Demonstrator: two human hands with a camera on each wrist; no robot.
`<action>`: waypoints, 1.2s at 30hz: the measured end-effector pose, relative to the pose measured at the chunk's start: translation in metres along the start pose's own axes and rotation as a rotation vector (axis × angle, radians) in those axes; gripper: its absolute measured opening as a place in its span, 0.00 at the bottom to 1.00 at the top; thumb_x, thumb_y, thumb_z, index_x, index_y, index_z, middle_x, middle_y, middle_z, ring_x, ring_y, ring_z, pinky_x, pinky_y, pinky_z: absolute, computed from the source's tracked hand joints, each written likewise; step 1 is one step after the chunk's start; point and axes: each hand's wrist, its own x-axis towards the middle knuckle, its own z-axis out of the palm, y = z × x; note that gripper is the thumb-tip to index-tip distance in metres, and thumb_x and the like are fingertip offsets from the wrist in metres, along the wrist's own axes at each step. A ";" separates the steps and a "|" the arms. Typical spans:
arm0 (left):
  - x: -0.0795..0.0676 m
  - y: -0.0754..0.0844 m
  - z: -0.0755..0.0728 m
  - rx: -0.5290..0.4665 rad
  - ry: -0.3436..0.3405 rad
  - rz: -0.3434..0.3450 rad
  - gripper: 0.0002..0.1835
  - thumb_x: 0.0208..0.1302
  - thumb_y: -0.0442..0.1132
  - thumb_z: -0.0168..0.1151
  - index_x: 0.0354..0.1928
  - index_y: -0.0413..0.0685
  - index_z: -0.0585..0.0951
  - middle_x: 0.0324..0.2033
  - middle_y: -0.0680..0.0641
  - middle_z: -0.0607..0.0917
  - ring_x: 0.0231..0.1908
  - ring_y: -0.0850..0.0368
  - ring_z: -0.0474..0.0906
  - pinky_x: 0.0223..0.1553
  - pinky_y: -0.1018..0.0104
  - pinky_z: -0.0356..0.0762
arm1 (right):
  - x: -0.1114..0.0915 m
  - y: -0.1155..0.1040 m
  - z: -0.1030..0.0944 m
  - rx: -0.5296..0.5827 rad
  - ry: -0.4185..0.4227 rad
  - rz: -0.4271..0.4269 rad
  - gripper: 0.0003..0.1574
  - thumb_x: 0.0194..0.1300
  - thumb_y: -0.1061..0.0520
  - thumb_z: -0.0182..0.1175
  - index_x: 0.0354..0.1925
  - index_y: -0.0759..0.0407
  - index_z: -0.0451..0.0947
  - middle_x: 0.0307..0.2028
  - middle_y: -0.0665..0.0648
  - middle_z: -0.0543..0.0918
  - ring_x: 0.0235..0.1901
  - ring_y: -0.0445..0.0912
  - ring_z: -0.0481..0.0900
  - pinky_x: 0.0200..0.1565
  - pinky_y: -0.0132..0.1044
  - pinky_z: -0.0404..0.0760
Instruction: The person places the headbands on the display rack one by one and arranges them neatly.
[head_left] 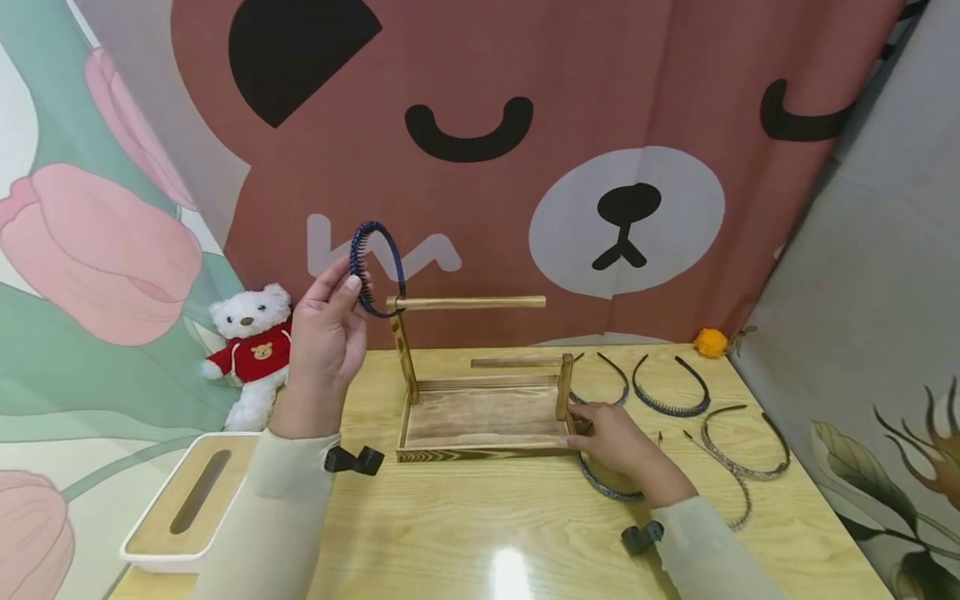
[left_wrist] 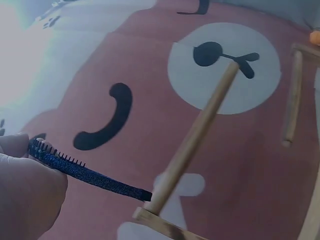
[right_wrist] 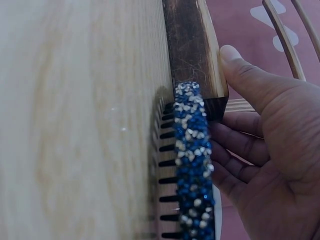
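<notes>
My left hand (head_left: 330, 333) is raised and pinches a dark blue toothed headband (head_left: 356, 258) between thumb and fingers. The headband stands upright at the left end of the upper bar (head_left: 472, 302) of a wooden rack (head_left: 480, 454); whether it loops around the bar I cannot tell. In the left wrist view its far end lies close to the bar's base. My right hand (head_left: 618, 446) grips the rack's front right corner, its thumb on one face and fingers on the other. Beside it on the table lies a blue headband with silver stones (right_wrist: 192, 150).
Several more headbands (head_left: 678, 410) lie on the table (head_left: 427, 525) to the right of the rack. A lower bar (head_left: 517, 362) juts left from the right post. A white bear (head_left: 255, 346) and a tissue box (head_left: 191, 500) stand left; an orange ball (head_left: 710, 342) sits back right.
</notes>
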 end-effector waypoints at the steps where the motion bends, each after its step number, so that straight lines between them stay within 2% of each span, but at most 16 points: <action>1: 0.000 -0.003 -0.002 0.008 0.008 -0.002 0.16 0.78 0.20 0.55 0.53 0.39 0.89 0.49 0.43 0.89 0.45 0.54 0.88 0.53 0.71 0.88 | 0.000 0.000 0.000 0.002 0.000 -0.001 0.48 0.71 0.40 0.75 0.76 0.65 0.75 0.66 0.68 0.85 0.62 0.62 0.86 0.60 0.57 0.88; 10: -0.003 -0.032 -0.017 0.025 0.047 -0.043 0.19 0.78 0.17 0.53 0.48 0.42 0.90 0.44 0.46 0.89 0.42 0.58 0.88 0.49 0.73 0.88 | -0.001 -0.001 -0.001 0.005 0.016 0.013 0.46 0.70 0.41 0.76 0.75 0.64 0.76 0.62 0.66 0.88 0.58 0.59 0.88 0.59 0.57 0.89; 15: -0.007 -0.053 -0.030 0.091 0.101 -0.084 0.20 0.77 0.17 0.54 0.46 0.47 0.90 0.42 0.50 0.88 0.42 0.62 0.85 0.45 0.77 0.84 | -0.002 -0.002 0.000 0.004 0.010 0.019 0.47 0.69 0.40 0.76 0.75 0.63 0.76 0.62 0.65 0.88 0.58 0.58 0.88 0.58 0.56 0.89; 20: -0.011 -0.069 -0.045 0.130 0.130 -0.105 0.18 0.77 0.19 0.56 0.46 0.47 0.90 0.41 0.51 0.88 0.44 0.62 0.84 0.47 0.75 0.85 | -0.003 -0.003 -0.001 0.016 0.004 0.014 0.47 0.70 0.41 0.76 0.75 0.64 0.76 0.63 0.66 0.87 0.58 0.59 0.88 0.59 0.57 0.89; 30: -0.016 -0.086 -0.057 0.156 0.153 -0.132 0.20 0.76 0.17 0.56 0.44 0.49 0.90 0.40 0.52 0.88 0.44 0.62 0.83 0.47 0.76 0.84 | -0.001 -0.005 -0.002 0.020 -0.001 0.020 0.47 0.70 0.41 0.76 0.75 0.65 0.76 0.62 0.66 0.88 0.51 0.52 0.90 0.57 0.55 0.89; 36: -0.017 -0.089 -0.059 0.172 0.178 -0.133 0.19 0.76 0.18 0.58 0.44 0.50 0.89 0.40 0.52 0.87 0.43 0.62 0.83 0.47 0.76 0.84 | 0.000 -0.004 -0.002 0.026 -0.004 0.023 0.46 0.71 0.42 0.76 0.75 0.65 0.76 0.62 0.66 0.87 0.53 0.53 0.90 0.58 0.55 0.89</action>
